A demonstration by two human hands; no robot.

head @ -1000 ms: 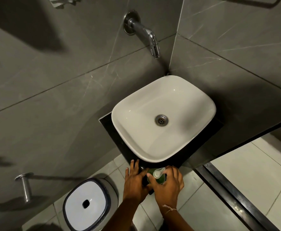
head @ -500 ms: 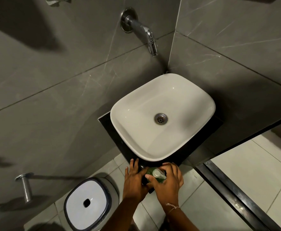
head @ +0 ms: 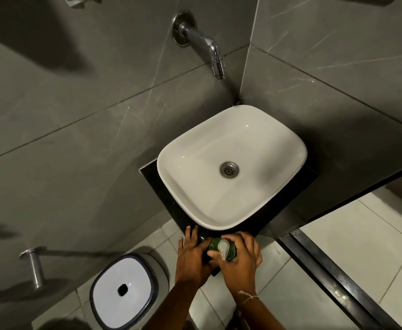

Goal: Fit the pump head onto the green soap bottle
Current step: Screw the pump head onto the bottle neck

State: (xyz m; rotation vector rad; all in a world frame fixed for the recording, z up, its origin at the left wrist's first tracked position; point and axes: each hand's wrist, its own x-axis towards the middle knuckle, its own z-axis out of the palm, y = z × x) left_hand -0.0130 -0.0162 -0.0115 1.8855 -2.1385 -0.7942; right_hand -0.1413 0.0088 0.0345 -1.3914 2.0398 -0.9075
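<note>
The green soap bottle [head: 213, 245] stands on the black counter just in front of the white basin, seen from above. A pale pump head [head: 223, 248] sits on its top, nozzle pointing toward me. My left hand [head: 192, 256] wraps the bottle's left side. My right hand [head: 241, 258] curls around the top from the right, thumb and fingers touching the pump collar. Most of the bottle's body is hidden by both hands.
A white basin [head: 176, 186] rests on a black counter [head: 152, 177] in a grey tiled corner, under a chrome tap [head: 209, 51]. A white-lidded bin [head: 123, 289] stands on the floor at lower left. A chrome wall peg [head: 34, 265] juts out at left.
The pump nozzle has turned from pointing up-right to pointing toward me, and my right hand's fingers have shifted around the top. The bottle stays in place.
</note>
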